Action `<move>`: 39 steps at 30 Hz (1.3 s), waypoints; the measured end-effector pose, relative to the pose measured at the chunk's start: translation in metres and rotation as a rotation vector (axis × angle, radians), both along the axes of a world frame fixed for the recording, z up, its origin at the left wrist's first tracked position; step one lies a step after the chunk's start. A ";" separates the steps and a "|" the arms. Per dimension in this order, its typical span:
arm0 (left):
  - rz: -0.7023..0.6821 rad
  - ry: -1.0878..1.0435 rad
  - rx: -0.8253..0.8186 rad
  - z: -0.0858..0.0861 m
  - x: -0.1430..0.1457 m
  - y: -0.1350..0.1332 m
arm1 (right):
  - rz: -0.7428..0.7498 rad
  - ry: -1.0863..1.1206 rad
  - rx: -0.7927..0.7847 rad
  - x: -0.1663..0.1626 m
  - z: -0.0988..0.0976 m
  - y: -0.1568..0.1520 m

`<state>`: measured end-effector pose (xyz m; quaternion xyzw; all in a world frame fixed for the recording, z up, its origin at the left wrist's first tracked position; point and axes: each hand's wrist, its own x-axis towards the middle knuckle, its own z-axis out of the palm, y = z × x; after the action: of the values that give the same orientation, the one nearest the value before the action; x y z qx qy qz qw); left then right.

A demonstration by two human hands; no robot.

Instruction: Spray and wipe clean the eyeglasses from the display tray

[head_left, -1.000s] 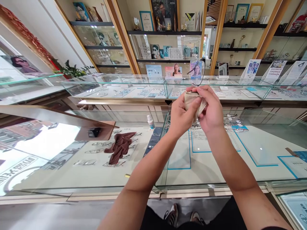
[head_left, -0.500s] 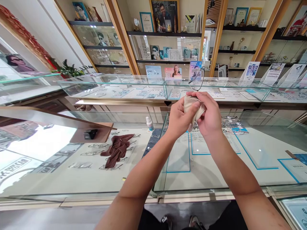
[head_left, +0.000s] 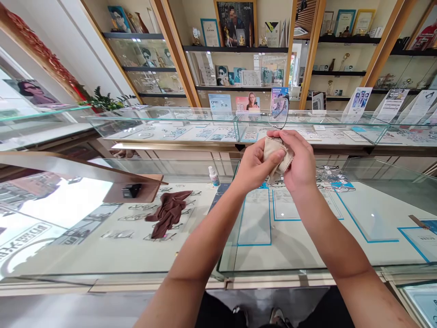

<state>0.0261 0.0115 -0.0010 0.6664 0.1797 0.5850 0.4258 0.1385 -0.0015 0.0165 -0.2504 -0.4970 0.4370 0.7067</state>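
My left hand (head_left: 255,165) is closed on a beige cleaning cloth (head_left: 275,149) with a zigzag edge, its thumb pressed across the front. From the right, my right hand (head_left: 301,159) curls round the cloth and the pair of eyeglasses folded in it, fingertips meeting those of the left. One dark-rimmed lens of the eyeglasses (head_left: 286,119) sticks up above my fingers. The rest of the frame is hidden by cloth and hands. Both hands are raised over the glass display counter (head_left: 297,248).
A white spray bottle (head_left: 213,176) and a crumpled brown cloth (head_left: 168,214) are on the counter to the left. A wooden-edged mirror (head_left: 136,182) juts in there. Spectacle frames (head_left: 331,175) lie under the glass. Another glass showcase (head_left: 170,130) stands beyond.
The cloth has shifted and bunched a little between my fingers, with my left thumb slightly lower on it. The raised lens has turned slightly. Both hands keep their hold.
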 end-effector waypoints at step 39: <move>-0.108 -0.105 -0.230 0.015 -0.027 0.007 | 0.188 -0.504 0.030 0.036 0.011 0.007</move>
<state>-0.0008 0.0184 0.0142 0.5902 0.1868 0.5709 0.5392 0.1748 0.0051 0.0276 -0.2935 -0.6849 0.4173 0.5203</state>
